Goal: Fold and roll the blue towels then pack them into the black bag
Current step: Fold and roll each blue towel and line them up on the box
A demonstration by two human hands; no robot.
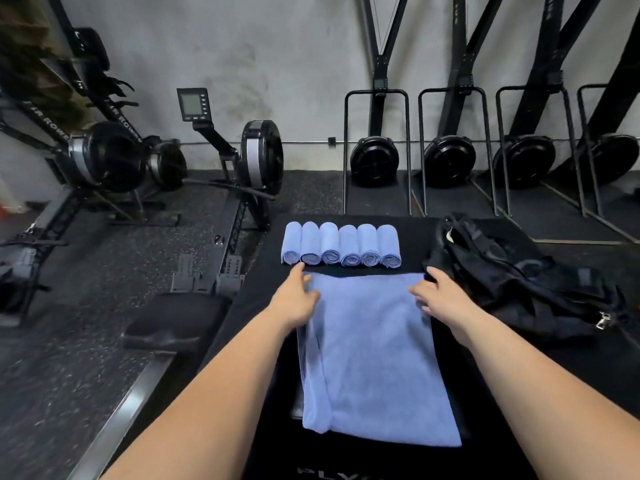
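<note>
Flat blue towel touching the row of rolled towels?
Apart. The head view shows a dark strip of the black surface between the flat towel and the rolled towels.

Head-worn wide view, forward and down, close over the towel (pixel 374 355)

Folded blue towel (pixel 374 355) flat, six rolled towels (pixel 342 244) beyond, black bag (pixel 519 282) right.

The flat blue towel (pixel 374 341) is soft, matt, napped cloth, as are the rolled towels (pixel 341 244) at 12 o'clock. The black bag (pixel 519 282) at 2 o'clock is limp matt fabric with a shiny metal clip (pixel 604 320). At 9 o'clock, the floor (pixel 69 358) looks like rough speckled rubber, crossed by a smooth brushed-metal rail (pixel 128 410).
</note>
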